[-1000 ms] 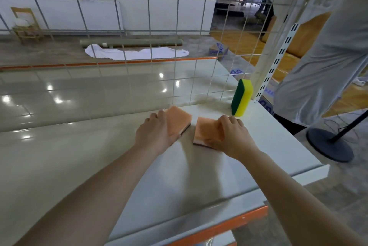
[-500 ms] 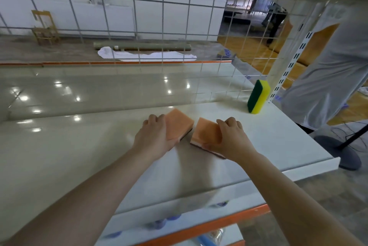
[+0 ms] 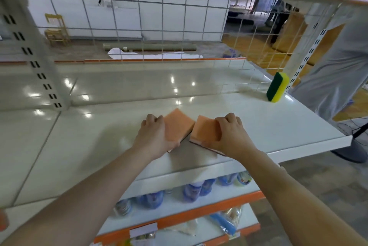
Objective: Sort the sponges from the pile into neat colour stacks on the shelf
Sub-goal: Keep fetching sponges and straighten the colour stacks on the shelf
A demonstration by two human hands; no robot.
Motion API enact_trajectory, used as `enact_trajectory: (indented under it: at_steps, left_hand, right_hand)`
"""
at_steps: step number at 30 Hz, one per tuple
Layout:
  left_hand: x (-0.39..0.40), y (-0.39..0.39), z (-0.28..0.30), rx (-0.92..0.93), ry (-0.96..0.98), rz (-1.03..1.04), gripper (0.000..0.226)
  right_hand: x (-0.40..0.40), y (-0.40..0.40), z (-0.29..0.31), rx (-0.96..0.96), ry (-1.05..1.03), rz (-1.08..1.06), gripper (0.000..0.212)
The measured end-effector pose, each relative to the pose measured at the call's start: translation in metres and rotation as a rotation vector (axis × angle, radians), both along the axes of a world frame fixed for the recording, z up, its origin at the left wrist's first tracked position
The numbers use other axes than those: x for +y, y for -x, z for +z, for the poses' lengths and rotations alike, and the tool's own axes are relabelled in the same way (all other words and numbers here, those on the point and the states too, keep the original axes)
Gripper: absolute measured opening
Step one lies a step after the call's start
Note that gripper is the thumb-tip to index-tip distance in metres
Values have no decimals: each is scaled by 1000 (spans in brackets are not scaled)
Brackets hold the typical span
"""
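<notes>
Each hand has an orange sponge on the white shelf, near its front edge. The left hand curls its fingers over the left orange sponge and the right hand does the same on the right orange sponge; both grips wrap the outer edge, which leaves the inner corners free to meet. Those corners sit just beside each other, so the likely aim is to square the pair up side by side, or to lift one onto the other as the start of an orange stack. A yellow and green sponge stands on its edge well apart at the back right, against the wire grid, probably marking a separate colour spot. Compared with half a second ago, the hands and sponges hold almost the same pose; mainly the view has dropped, showing bottles on the shelf below
</notes>
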State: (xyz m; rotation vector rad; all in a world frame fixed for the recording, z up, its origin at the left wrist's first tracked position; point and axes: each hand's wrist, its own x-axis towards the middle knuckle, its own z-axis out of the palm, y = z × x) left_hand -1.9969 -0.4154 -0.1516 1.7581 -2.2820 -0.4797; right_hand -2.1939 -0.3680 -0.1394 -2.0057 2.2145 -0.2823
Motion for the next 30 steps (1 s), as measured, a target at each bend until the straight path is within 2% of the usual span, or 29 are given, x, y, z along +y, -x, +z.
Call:
enact_trajectory:
  at_steps: [7,14,23,30]
  left_hand:
    - [24,-52,3,-5,-52,22,79]
    - [48,-84,9,46,-15,52,81]
    - [94,-96,18,77,49,113,82]
    - [142,-107,14,55,49,212,83]
  right_hand:
    - [21,-47,0,3,1,55,79]
    - [36,-75,5,0,21,105,82]
    - [68,-84,10,36,98,189,77]
    - [93,-96,12,42,45,271,78]
